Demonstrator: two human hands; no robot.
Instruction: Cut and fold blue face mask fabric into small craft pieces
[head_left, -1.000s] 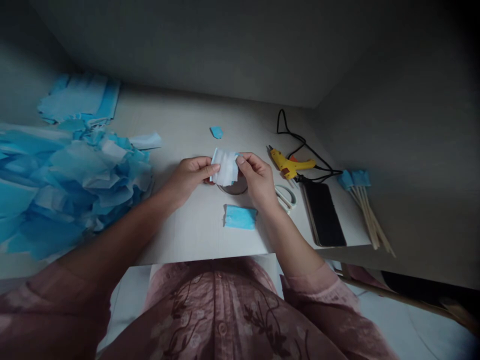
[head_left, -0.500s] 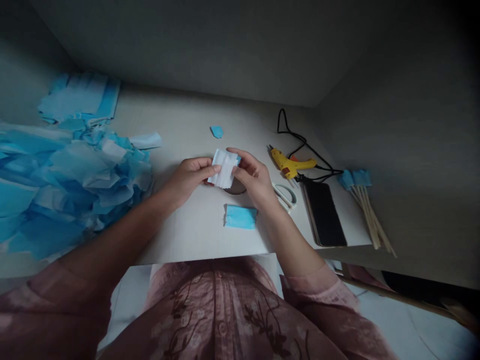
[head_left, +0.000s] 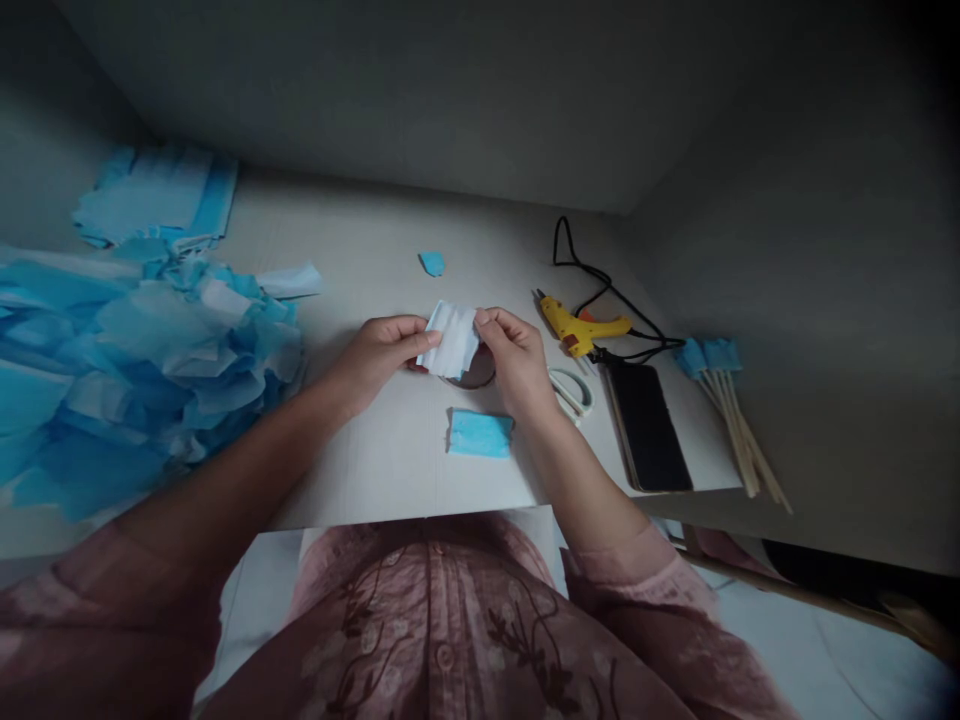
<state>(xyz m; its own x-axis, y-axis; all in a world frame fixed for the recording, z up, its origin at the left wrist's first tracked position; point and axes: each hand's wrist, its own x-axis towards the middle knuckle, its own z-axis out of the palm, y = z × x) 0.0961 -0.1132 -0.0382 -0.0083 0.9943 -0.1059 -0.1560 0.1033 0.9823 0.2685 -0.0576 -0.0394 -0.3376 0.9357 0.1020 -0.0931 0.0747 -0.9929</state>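
Observation:
A piece of pleated face mask fabric [head_left: 451, 340], white side up with blue at its edges, is stretched between my two hands above the table. My left hand [head_left: 384, 355] pinches its left edge between thumb and fingers. At the upper right corner my right hand [head_left: 517, 360] pinches it with thumb and forefinger. Partly hidden beneath the fabric lies a round, dark-centred thing [head_left: 478, 374], perhaps a roll of tape. Nearer to me a blue rectangle of mask fabric [head_left: 480, 433] rests flat on the table. Scissors [head_left: 574, 393] with pale handles lie beside my right wrist.
Blue and white mask pieces [head_left: 150, 370] form a heap at left, with a stack [head_left: 161, 195] behind. A small blue scrap [head_left: 432, 263] lies farther back. A yellow glue gun [head_left: 581, 325], a phone [head_left: 649, 425] and sticks with blue tips [head_left: 731, 410] are at right.
My right hand has shifted from thumb on the front and fingers behind to a pinch at the fabric's upper right corner. The left hand keeps its hold.

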